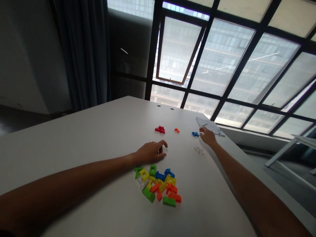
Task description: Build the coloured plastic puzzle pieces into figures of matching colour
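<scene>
My left hand (151, 151) rests on the white table (86, 138), fingers curled down, just beyond a pile of green, yellow, blue, orange and clear plastic pieces (158, 185). Whether it holds anything is hidden. My right hand (208, 136) reaches far out, fingertips right next to a small blue piece (195, 134); its fingers look bent and I cannot see if they grip it. A red piece (160, 129) and an orange piece (176, 130) lie farther out between the hands. A clear piece (198, 150) lies beside my right wrist.
A sheet of paper (209, 125) lies at the far right corner of the table, past my right hand. Large windows (222, 59) stand behind the table, a dark curtain (84, 49) at the left. A white frame (291, 148) stands to the right.
</scene>
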Available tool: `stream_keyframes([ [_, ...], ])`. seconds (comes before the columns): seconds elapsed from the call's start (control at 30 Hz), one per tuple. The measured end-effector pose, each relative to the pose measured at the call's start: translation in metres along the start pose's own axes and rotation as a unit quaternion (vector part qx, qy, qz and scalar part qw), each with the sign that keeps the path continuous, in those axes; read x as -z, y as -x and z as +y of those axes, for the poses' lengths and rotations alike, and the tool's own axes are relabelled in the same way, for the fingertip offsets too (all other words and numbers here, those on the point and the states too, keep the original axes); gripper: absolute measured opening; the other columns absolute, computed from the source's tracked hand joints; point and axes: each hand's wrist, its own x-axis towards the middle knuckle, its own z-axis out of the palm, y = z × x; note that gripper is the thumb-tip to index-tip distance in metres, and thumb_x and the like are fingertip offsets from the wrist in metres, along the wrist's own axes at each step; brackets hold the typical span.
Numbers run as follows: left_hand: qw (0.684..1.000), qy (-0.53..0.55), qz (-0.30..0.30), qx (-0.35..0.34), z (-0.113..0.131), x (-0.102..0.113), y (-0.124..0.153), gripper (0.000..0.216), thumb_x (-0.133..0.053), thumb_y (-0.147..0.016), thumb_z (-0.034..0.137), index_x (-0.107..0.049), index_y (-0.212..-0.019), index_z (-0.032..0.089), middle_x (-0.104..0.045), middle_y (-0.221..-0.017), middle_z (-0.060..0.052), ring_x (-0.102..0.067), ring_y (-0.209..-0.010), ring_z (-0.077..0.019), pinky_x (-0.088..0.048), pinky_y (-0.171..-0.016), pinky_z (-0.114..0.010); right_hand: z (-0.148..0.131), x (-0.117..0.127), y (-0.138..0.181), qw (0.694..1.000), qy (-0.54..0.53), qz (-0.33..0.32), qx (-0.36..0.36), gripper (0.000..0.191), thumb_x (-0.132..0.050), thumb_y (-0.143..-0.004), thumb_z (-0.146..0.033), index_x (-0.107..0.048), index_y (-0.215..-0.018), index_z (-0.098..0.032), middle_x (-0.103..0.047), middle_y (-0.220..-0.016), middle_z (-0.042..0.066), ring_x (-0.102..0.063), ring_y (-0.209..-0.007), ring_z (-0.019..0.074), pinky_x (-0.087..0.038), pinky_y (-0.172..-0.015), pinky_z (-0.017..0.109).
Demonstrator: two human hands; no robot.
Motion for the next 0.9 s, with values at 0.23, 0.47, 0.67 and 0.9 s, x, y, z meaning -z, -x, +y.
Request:
stream_keyframes([
  [0.23,1.0,0.0,-0.002,0.005,0.004,0.003,0.002,0.033,-0.057,-0.09,0.041,-0.056,-0.12,0.028,-0.071,-0.09,0.002,-0.065,-0.078,-0.0191,-0.04,-0.062,-0.028,-0.094,0.043,0.075,0.906,-0.215,-0.217,0.294,0.018,-0.059,-0.095,-0.028,-0.072,-0.107,-0.023,-0.075,-0.099,0.003,-0.069,-0.086,0.0172,-0.056,-0.079,0.029],
  [0.47,1.0,-0.001,0.007,-0.004,0.003,0.002,0.002,0.029,-0.057,-0.091,0.04,-0.058,-0.117,0.028,-0.071,-0.087,0.002,-0.065,-0.074,-0.0182,-0.039,-0.062,-0.027,-0.14,0.061,0.143,0.807,-0.279,-0.324,0.407,0.022,-0.065,-0.093,-0.026,-0.074,-0.113,-0.029,-0.07,-0.11,0.004,-0.066,-0.094,0.0189,-0.055,-0.082,0.03],
  [0.67,1.0,0.009,-0.001,-0.012,0.005,0.004,0.003,0.027,-0.055,-0.092,0.041,-0.062,-0.116,0.029,-0.071,-0.088,0.001,-0.065,-0.076,-0.018,-0.04,-0.062,-0.026,-0.131,0.031,0.142,0.876,-0.314,-0.207,0.302,0.026,-0.058,-0.095,-0.019,-0.067,-0.119,-0.024,-0.07,-0.105,0.005,-0.065,-0.085,0.0165,-0.053,-0.076,0.029],
  [0.9,0.999,-0.002,-0.033,-0.012,0.009,0.01,0.006,0.035,-0.053,-0.087,0.032,-0.062,-0.121,0.029,-0.066,-0.078,0.003,-0.06,-0.068,-0.017,-0.037,-0.058,-0.026,-0.129,0.018,0.152,0.907,-0.305,-0.142,0.253,0.036,-0.068,-0.079,-0.012,-0.056,-0.112,-0.022,-0.069,-0.096,0.003,-0.061,-0.081,0.0176,-0.049,-0.076,0.032],
])
